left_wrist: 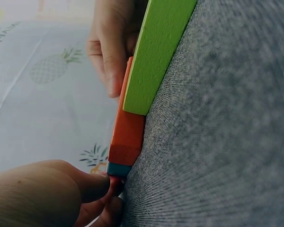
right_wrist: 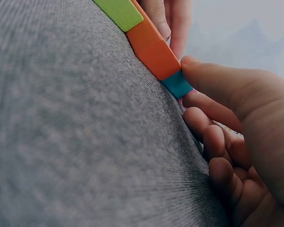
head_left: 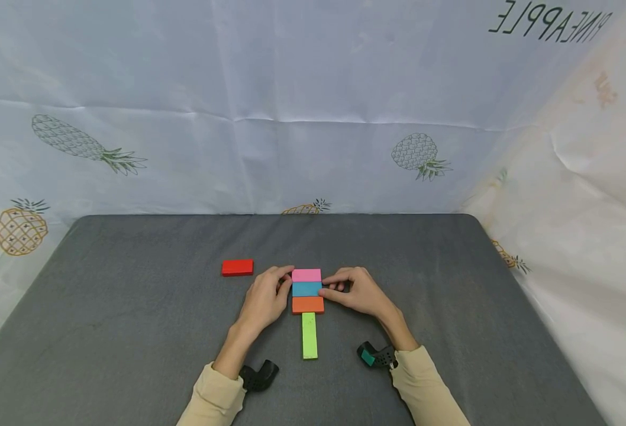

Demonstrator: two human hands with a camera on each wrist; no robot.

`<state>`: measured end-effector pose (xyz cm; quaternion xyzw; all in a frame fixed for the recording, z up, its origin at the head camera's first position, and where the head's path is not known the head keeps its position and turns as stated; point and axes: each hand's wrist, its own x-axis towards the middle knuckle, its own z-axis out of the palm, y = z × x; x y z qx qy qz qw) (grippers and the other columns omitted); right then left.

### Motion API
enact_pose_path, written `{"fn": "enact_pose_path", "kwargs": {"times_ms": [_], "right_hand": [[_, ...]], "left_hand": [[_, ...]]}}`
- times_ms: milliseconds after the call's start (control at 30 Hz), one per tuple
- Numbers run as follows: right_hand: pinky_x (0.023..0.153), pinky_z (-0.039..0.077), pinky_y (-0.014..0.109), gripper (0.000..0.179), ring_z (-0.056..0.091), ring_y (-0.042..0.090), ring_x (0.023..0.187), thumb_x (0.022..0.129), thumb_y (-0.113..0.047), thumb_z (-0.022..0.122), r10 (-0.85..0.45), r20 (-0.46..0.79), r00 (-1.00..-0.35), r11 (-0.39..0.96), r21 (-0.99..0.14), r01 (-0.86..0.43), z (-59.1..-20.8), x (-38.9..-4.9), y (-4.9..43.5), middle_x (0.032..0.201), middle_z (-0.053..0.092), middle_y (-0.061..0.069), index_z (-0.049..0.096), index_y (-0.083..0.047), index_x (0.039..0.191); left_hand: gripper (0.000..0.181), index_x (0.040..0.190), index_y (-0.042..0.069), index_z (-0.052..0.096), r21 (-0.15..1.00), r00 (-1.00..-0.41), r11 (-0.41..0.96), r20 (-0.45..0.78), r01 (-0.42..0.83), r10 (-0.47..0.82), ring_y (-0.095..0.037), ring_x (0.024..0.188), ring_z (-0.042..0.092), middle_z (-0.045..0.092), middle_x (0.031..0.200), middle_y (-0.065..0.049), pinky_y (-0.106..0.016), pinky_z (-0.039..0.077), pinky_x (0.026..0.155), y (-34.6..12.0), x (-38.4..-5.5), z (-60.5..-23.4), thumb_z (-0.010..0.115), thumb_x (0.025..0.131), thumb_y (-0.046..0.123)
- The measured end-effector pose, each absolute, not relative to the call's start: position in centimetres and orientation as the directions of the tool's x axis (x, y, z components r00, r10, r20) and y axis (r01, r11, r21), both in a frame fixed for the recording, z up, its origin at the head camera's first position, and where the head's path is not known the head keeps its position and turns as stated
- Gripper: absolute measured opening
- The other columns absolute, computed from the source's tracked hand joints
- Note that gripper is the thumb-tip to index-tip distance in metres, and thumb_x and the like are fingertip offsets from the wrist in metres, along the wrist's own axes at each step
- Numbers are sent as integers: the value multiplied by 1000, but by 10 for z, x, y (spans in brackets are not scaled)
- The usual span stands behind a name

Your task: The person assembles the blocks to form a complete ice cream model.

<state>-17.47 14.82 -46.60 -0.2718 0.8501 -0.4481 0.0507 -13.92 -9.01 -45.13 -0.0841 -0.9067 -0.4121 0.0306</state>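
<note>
**Left hand [head_left: 267, 296] and right hand [head_left: 363, 291] close in on the pink block [head_left: 306, 275] and the blue block [head_left: 306, 289]**

From where I'm standing, the left hand is at the left ends of those two blocks, thumb and fingers loosely bent, the tips right up against the wood. The right hand faces it from the other side: its thumb touches the right end of the blue block, its index finger is just beyond, by the pink one, and the other fingers curl loosely underneath. Neither hand wraps round a block; they have the pair between them.

The pink block is farthest from the person, the blue one comes next, and an orange block [head_left: 307, 305] lies nearest, all three side by side and touching. A green block [head_left: 309, 336] points back towards the person, its far end meeting about the middle of the orange block's near side. Off to the left, beyond the left hand, a red block [head_left: 237, 267] lies on its own.

Everything rests on a dark grey surface [head_left: 132, 331]. Behind it hangs a pale cloth [head_left: 313, 65] printed with pineapples. Both sleeves [head_left: 427, 384] are cream, and each wrist carries a black device [head_left: 260, 376].
</note>
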Motion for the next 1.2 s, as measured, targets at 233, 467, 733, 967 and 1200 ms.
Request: {"fn": "enact_pose_path", "kwargs": {"times_ms": [233,467,733,967,1200], "right_hand": [[60,46,21,14,55,3,64,92,-18,77,-493,178,-851,444,-791,-422,-470,-176,150,78,72,2,81,-9,101],[57,44,20,21,52,0,59,95,-18,73,-429,174,-887,458,-804,-380,-470,-177,144,73,69,1,75,-8,113],[51,40,20,31,45,-1,52,95,-20,74,-371,188,-909,525,-766,-372,-468,-174,134,68,66,1,73,-6,123],[49,39,20,29,45,-1,51,94,-20,74,-364,205,-908,535,-752,-384,-467,-173,132,66,65,1,75,-7,120],[50,37,19,28,44,0,51,94,-21,75,-359,190,-914,540,-756,-370,-467,-173,131,66,64,2,75,-8,119]], "left_hand": [[30,128,3,69,747,-985,643,115,171,128,-11,65,47,65,91,-8,-23,36,54,-90,-139,-454,64,98,4],[30,128,2,69,745,-986,645,115,168,124,-11,66,48,65,91,-8,-23,37,54,-90,-139,-453,64,98,4],[30,127,2,69,750,-985,640,115,169,125,-11,66,48,66,91,-8,-22,37,54,-90,-139,-452,65,97,4],[30,127,2,69,749,-985,641,118,171,125,-11,67,48,65,91,-8,-23,37,54,-91,-140,-452,64,97,3],[30,127,2,69,750,-984,637,123,177,129,-10,66,48,66,91,-8,-22,37,55,-92,-140,-451,65,98,4]]}}
